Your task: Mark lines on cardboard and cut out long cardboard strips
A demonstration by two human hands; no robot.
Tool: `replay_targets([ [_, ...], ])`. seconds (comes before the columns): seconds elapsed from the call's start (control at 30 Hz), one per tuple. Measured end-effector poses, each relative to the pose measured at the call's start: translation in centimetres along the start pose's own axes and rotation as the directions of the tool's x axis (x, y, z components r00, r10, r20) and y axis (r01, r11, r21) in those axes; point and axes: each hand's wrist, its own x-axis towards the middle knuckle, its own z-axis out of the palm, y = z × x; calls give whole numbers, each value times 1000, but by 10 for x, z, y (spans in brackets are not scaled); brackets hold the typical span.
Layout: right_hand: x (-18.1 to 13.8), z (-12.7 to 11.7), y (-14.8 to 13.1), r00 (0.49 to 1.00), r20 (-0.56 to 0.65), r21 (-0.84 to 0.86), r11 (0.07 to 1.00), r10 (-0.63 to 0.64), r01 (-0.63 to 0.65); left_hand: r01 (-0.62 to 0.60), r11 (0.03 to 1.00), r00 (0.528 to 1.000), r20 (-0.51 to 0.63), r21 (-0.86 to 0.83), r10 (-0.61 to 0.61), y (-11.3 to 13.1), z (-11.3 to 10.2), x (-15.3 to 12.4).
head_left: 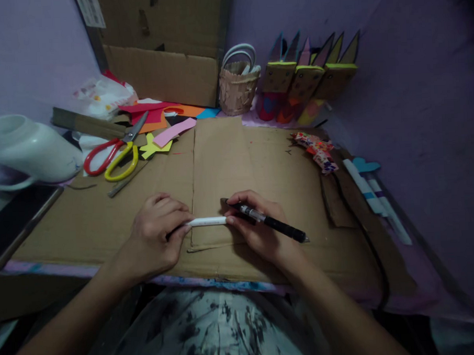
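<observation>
My left hand (158, 234) pinches the left end of a thin white rolled paper stick (206, 221) that lies on a flat cardboard sheet (236, 156). My right hand (255, 228) grips a black pen (273, 223) across its fingers, and its fingertips press the stick's right end. Both hands rest on the cardboard close to its near edge.
Red- and yellow-handled scissors (116, 151) and coloured paper scraps (162, 123) lie at the back left beside a white jug (27, 147). A small paper basket (238, 83), cardboard craft figures (309, 77) and a cardboard box (160, 45) stand at the back. White paper sticks (373, 195) and patterned paper (318, 150) lie to the right.
</observation>
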Motion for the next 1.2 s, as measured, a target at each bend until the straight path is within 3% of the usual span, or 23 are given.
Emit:
replay_targets([
  [0.33, 0, 0, 1, 1000, -12, 77, 997, 16, -15, -9, 999, 1000, 29, 49, 8, -1, 1, 0],
  [0.63, 7, -4, -1, 943, -203, 331, 925, 265, -188, -52, 998, 999, 19, 35, 51, -5, 2, 0],
  [1.2, 5, -5, 0, 925, -252, 366, 913, 284, -181, -50, 998, 998, 30, 50, 48, -4, 2, 0],
])
